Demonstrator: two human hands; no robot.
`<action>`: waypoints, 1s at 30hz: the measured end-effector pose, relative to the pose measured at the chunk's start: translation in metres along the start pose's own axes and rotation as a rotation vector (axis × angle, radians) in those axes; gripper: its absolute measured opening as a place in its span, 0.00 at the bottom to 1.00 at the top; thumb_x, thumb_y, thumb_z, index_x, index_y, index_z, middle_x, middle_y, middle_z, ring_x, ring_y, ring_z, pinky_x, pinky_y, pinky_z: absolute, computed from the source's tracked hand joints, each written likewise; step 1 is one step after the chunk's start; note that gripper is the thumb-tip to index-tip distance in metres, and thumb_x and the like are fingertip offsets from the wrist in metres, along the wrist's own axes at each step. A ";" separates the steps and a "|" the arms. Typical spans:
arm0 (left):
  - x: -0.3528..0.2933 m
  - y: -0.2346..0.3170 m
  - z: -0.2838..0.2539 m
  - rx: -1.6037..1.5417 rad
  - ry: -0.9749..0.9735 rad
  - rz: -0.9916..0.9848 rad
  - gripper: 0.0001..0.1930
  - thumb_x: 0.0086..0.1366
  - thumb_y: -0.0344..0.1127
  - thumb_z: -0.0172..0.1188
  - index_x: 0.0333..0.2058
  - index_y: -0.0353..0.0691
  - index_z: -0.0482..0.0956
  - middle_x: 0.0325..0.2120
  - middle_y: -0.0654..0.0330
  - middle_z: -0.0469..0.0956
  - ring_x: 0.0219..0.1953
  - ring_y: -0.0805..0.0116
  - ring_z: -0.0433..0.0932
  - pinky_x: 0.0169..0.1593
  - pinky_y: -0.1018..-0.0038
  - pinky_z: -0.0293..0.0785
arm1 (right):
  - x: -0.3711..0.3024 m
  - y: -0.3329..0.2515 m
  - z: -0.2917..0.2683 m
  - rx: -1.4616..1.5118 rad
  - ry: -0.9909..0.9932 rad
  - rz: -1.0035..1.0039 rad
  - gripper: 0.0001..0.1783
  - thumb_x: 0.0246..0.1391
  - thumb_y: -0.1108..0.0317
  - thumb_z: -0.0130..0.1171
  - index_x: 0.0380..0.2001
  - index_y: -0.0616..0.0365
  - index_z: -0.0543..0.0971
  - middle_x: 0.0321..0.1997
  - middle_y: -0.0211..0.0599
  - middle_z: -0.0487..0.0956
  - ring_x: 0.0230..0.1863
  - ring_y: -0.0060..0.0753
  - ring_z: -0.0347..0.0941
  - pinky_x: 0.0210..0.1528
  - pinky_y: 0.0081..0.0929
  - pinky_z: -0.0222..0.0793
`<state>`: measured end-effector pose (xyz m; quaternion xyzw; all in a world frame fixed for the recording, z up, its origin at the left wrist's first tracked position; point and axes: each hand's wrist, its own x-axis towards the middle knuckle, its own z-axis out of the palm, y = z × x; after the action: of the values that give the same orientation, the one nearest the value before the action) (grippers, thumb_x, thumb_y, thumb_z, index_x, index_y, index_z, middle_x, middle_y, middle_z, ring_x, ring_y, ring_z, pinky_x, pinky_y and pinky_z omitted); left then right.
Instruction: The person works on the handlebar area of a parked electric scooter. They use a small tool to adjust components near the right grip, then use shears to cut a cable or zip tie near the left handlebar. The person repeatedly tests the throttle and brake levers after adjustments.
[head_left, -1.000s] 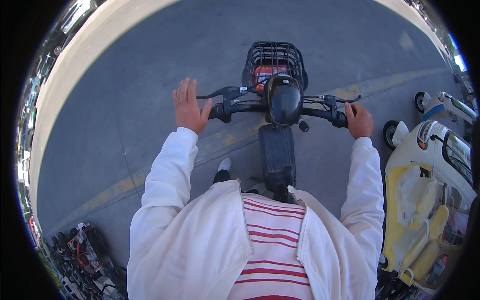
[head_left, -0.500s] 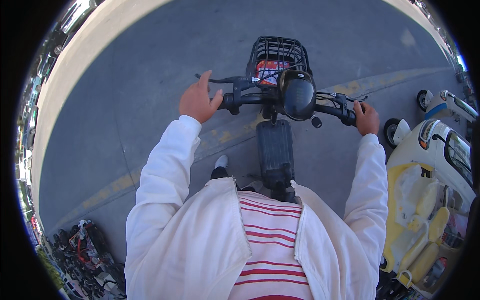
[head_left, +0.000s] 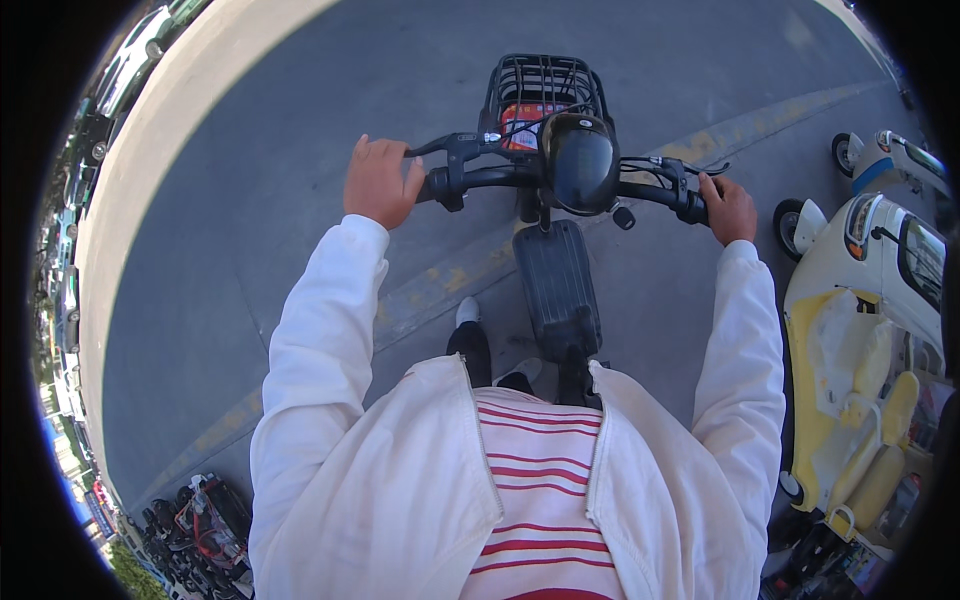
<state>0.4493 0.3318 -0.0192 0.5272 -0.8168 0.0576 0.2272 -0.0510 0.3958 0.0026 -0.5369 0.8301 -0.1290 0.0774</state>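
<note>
You are sitting astride a black electric scooter [head_left: 556, 285] on grey asphalt, and both of your hands are already up at the handlebar [head_left: 560, 175]. Your right hand [head_left: 728, 208] is wrapping shut around the right grip [head_left: 690, 207], fingers curling over the top. Your left hand [head_left: 380, 183] is resting at the left grip [head_left: 432, 186], with the knuckles bent over its outer end; whether the fingers are fully closing around it or only lying against it, you cannot tell from above. The brake lever [head_left: 432, 146] is standing free ahead of those fingers, not being squeezed.

So mounting and reaching the controls are looking done: you are seated, arms out, white sleeves stretching to each side. What is left, as far as this shows, is a firm hold on the left and getting both feet up, since one white shoe [head_left: 467, 311] is showing on the ground just left of the footboard.

The front basket [head_left: 545, 88] is carrying something red and white that is too small to make out. The round black dash unit [head_left: 580, 162] is hiding the middle of the bar. Your other foot is lying under your jacket, and the front wheel is being covered by the basket. The pale yellow scooter [head_left: 880, 300] parked to your right is being cut off by the rim
</note>
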 end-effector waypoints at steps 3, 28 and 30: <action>0.001 0.011 -0.005 -0.028 -0.073 -0.183 0.14 0.66 0.41 0.52 0.31 0.38 0.81 0.30 0.51 0.80 0.36 0.48 0.78 0.43 0.57 0.74 | 0.000 0.004 0.004 0.017 0.016 0.026 0.29 0.60 0.39 0.50 0.42 0.52 0.86 0.36 0.48 0.84 0.41 0.56 0.80 0.46 0.45 0.73; 0.001 0.002 0.004 0.013 0.006 -0.084 0.13 0.66 0.40 0.53 0.30 0.37 0.77 0.31 0.51 0.75 0.37 0.52 0.74 0.41 0.58 0.71 | -0.003 0.002 0.005 -0.031 0.049 0.007 0.29 0.60 0.38 0.48 0.40 0.50 0.86 0.37 0.47 0.84 0.42 0.56 0.80 0.45 0.46 0.72; 0.001 0.002 0.007 0.028 0.067 -0.071 0.13 0.66 0.40 0.53 0.26 0.37 0.76 0.27 0.53 0.74 0.33 0.53 0.75 0.37 0.58 0.71 | -0.003 0.002 0.004 -0.021 0.056 0.005 0.29 0.60 0.38 0.48 0.39 0.50 0.86 0.36 0.47 0.84 0.42 0.56 0.80 0.45 0.47 0.72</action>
<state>0.4451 0.3295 -0.0246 0.5569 -0.7885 0.0786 0.2489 -0.0506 0.3984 -0.0017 -0.5319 0.8345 -0.1351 0.0491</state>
